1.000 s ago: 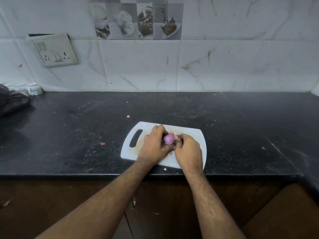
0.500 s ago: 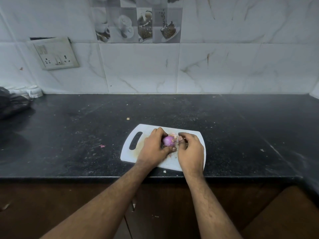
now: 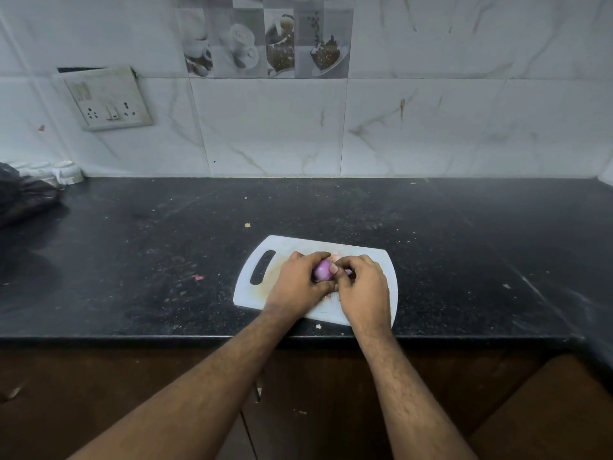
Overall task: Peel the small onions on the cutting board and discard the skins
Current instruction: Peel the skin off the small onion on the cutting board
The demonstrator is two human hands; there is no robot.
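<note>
head view: a white plastic cutting board [image 3: 253, 295] lies on a black speckled counter [image 3: 132, 260], close to its front edge, handle slot to the left. both hands meet over the middle of the board. the left hand [image 3: 298, 283] curls its fingers round a small onion [image 3: 321, 272], purple and glossy, holding it just above the board surface. the right hand [image 3: 363, 288] comes in from the other side with fingers curled, its thumb tip pressed onto the right face of the onion; whether a piece of skin sits under that thumb cannot be told. a few pale skin bits [image 3: 335, 256] lie on the board just beyond the hands. a pink scrap [image 3: 198, 277] lies on the counter left of the board, well apart from it. at the far left a black plastic bag [image 3: 23, 197] rests by the wall, with a small white container [image 3: 68, 172] beside it. a switch plate [image 3: 107, 97] hangs tilted on the marble-look tiles.
</note>
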